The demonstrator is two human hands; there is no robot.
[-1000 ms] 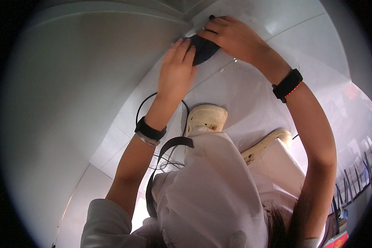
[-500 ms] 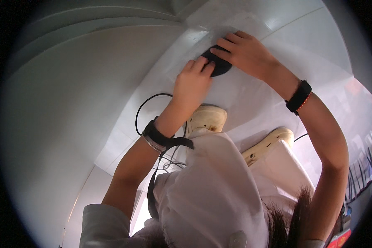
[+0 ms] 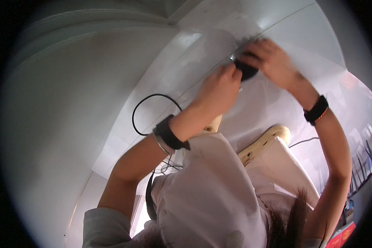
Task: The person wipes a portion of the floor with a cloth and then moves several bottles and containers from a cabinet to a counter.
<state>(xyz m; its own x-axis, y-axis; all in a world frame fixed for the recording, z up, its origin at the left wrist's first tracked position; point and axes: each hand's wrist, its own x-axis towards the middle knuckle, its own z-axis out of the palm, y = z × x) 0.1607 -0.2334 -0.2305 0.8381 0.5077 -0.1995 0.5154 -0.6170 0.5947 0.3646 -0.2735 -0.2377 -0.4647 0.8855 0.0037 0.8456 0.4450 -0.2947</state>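
Between my hands is a dark, rounded, black piece (image 3: 248, 72), mostly covered and smeared by motion, so its exact kind cannot be made out. My left hand (image 3: 220, 89) pinches its left edge with curled fingers. Over its upper right side bend the fingers of my right hand (image 3: 273, 62), blurred but gripping it. Both hands are above the glossy white floor (image 3: 219, 49), just beyond my cream clogs (image 3: 266, 142). Black bands circle both wrists.
A large pale curved panel (image 3: 78, 103) stands along the left. One black cable (image 3: 133, 113) loops on the floor beside my left forearm, and thinner cords tangle below it. Another cable (image 3: 304, 141) runs by the right clog. A red item (image 3: 342, 235) is at the lower right.
Both hands have moved right with the black piece, which lay flatter on the floor before. The left hand now covers more of it, and the left forearm overlaps the left clog.
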